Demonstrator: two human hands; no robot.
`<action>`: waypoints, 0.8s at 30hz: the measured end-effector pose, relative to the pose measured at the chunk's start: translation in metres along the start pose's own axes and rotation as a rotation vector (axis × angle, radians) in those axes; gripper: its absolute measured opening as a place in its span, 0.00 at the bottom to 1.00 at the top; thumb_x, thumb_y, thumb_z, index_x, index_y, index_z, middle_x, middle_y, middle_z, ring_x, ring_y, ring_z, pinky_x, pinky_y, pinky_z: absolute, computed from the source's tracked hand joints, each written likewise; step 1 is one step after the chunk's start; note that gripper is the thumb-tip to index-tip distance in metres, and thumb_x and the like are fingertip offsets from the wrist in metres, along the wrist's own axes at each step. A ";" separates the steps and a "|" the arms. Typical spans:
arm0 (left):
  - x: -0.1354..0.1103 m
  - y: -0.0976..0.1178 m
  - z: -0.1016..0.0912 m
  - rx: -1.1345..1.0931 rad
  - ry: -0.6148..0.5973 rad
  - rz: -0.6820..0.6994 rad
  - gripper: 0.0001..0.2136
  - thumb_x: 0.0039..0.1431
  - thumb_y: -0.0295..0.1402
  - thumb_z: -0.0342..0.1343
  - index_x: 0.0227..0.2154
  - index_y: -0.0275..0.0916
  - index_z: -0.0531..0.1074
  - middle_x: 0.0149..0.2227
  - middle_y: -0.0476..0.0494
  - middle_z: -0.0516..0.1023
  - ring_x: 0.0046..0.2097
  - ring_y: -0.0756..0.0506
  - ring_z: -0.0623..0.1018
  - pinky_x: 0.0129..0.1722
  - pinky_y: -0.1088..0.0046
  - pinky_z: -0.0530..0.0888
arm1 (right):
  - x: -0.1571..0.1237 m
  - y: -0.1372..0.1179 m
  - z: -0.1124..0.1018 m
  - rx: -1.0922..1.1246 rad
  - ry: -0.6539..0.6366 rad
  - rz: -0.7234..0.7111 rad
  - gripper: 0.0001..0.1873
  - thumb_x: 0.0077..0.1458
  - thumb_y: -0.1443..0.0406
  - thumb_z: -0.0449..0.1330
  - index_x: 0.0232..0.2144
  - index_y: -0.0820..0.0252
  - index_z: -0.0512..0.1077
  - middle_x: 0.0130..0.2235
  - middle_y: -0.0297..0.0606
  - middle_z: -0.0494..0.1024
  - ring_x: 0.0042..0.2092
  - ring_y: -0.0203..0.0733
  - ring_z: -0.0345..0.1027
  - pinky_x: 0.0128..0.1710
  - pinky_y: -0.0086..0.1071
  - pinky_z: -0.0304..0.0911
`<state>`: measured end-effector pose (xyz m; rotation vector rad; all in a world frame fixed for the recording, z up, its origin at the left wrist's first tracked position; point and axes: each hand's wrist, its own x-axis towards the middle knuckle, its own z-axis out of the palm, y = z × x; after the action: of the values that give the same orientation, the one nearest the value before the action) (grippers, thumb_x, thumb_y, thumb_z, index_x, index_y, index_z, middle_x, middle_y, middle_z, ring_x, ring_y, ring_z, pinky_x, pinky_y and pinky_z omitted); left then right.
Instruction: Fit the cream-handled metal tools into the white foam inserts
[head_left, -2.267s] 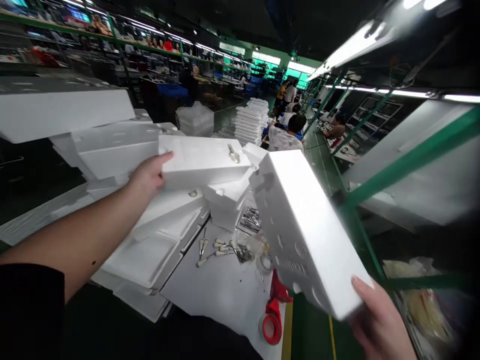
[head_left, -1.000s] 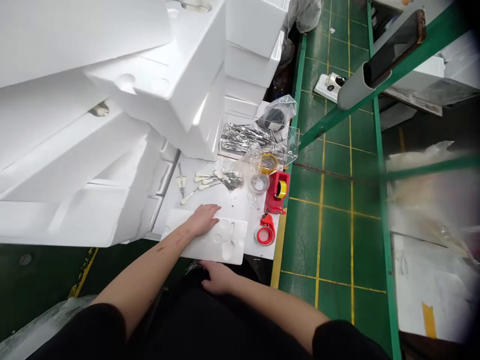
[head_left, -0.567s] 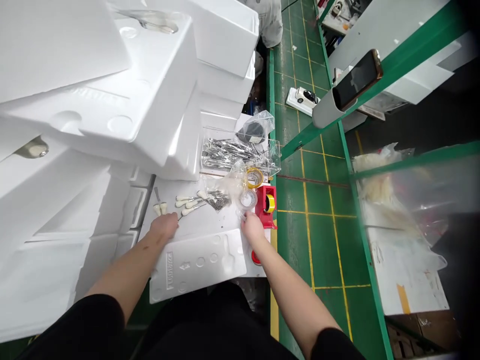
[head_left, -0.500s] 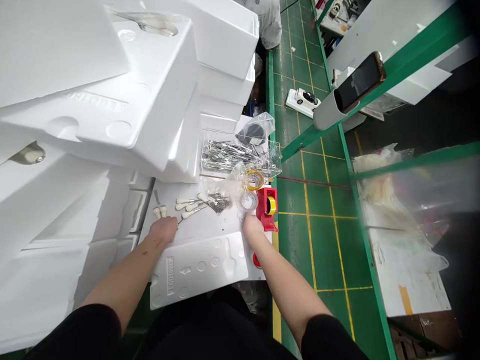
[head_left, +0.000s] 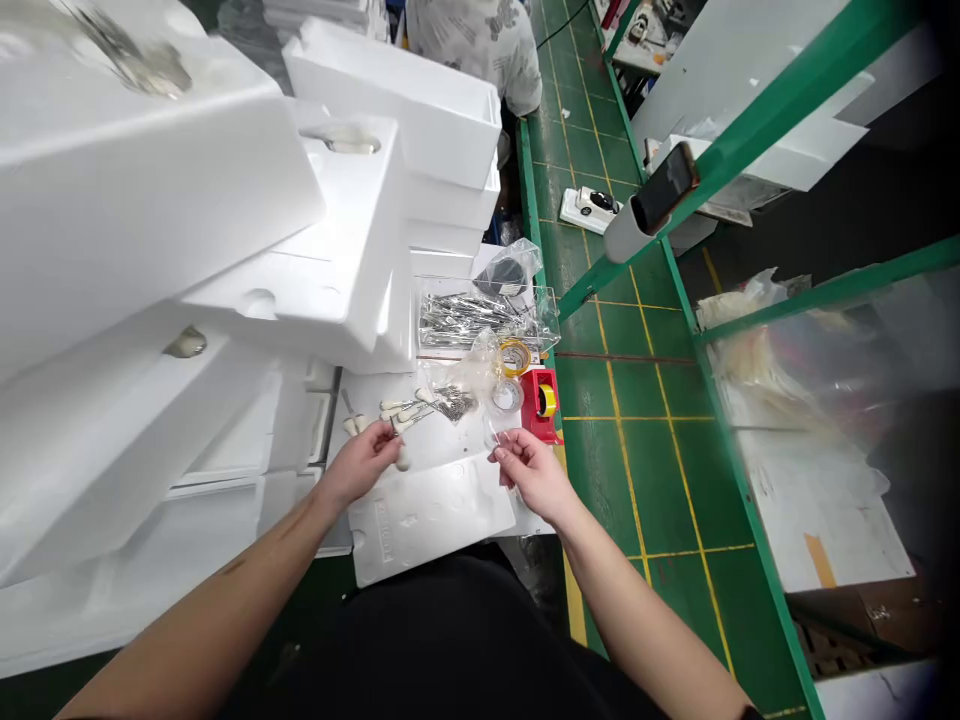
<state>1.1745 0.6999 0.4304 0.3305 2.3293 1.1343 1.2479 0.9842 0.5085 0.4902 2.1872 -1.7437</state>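
Head view is showing the left hand (head_left: 365, 465) gripping a white-handled tool (head_left: 403, 457), the right hand (head_left: 531, 468) pinching a clear bag (head_left: 496, 437), both at the far edge of the crosswise foam tray (head_left: 435, 515).

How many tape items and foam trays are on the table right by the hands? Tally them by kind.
Loose tape rolls: 2, the yellow tape roll and the clear tape roll
Red plastic tape dispenser: 1
White moulded foam tray: 1
Total: 4
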 end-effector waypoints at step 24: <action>-0.102 0.075 -0.001 -0.461 -0.303 0.043 0.22 0.58 0.47 0.61 0.55 0.49 0.69 0.55 0.41 0.76 0.50 0.39 0.79 0.46 0.62 0.77 | -0.051 -0.048 0.055 0.129 -0.886 0.396 0.35 0.59 0.35 0.45 0.34 0.60 0.68 0.23 0.28 0.66 0.16 0.27 0.46 0.16 0.25 0.50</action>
<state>1.2578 0.7020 0.5255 0.3512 1.7480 1.4834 1.2737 0.9171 0.5603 0.1101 1.2672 -1.4769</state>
